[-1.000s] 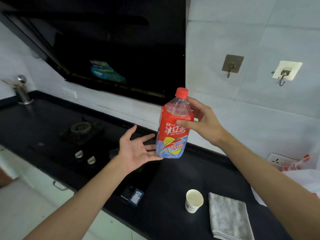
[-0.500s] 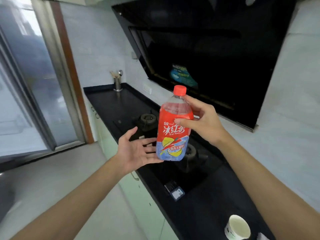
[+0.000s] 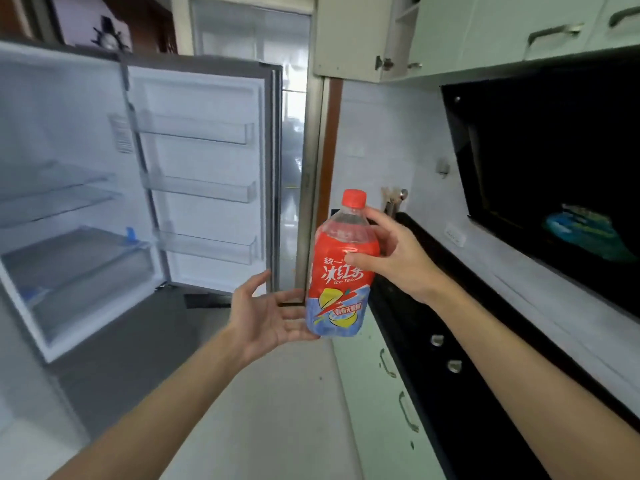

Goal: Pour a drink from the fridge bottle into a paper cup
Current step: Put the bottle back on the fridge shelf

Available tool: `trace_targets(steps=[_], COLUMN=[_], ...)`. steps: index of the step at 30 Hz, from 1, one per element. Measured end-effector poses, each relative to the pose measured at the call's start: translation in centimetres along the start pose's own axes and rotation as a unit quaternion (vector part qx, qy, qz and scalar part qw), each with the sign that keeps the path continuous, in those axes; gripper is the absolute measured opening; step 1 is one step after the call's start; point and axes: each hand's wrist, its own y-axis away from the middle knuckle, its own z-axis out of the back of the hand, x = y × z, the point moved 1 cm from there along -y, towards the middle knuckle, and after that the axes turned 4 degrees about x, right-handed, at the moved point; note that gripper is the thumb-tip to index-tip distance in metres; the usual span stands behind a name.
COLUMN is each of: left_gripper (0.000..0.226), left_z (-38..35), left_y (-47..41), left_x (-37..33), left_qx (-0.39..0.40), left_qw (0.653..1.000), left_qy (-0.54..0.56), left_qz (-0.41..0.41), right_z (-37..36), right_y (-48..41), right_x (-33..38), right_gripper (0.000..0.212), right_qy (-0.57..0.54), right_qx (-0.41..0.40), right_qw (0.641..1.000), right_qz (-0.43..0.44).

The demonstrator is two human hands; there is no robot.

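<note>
A red-labelled ice tea bottle (image 3: pixel 341 271) with a red cap stays upright in mid-air at the centre of the view. My right hand (image 3: pixel 391 254) grips its upper body, thumb across the front of the label. My left hand (image 3: pixel 266 315) is flat, palm up, with its fingertips against the bottle's lower left side. The fridge (image 3: pixel 69 202) stands wide open at the left, its shelves bare. No paper cup is in view.
The open fridge door (image 3: pixel 204 181) with its empty racks faces me beyond my left hand. A black counter (image 3: pixel 433 306) with hob knobs runs along the right over pale green cabinets (image 3: pixel 377 393). A dark range hood (image 3: pixel 554 174) hangs above.
The view has swung left from the counter to the open fridge; the paper cup and cloth have left the frame. Both hands and the bottle keep the same pose.
</note>
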Motion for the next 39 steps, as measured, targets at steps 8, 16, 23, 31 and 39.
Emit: trace_targets(steps=[8, 16, 23, 31, 39], left_gripper=[0.079, 0.079, 0.074, 0.075, 0.071], left_z=[10.5, 17.1, 21.2, 25.4, 26.5], left_y=[3.9, 7.6, 9.7, 8.4, 4.6], left_x=[-8.4, -14.6, -19.1, -24.4, -29.1], left_qx=[-0.047, -0.051, -0.096, -0.135, -0.173], left_qw=[0.997, 0.99, 0.981, 0.967, 0.946], left_qy=[0.029, 0.064, 0.061, 0.052, 0.074], left_qz=[-0.05, -0.113, -0.157, -0.209, -0.264], right_z=[-11.2, -19.0, -24.0, -26.9, -27.3], right_y=[-11.0, -19.2, -25.7, -34.5, -43.7], right_x=[1.0, 3.5, 3.5, 2.3, 1.8], right_gripper=[0.077, 0.075, 0.06, 0.059, 0.057], right_qy=[0.007, -0.019, -0.054, -0.1, -0.116], right_qx=[0.072, 0.068, 0.1, 0.143, 0.217], right_qw=[0.997, 0.995, 0.99, 0.977, 0.956], right_qz=[0.018, 0.064, 0.088, 0.122, 0.158])
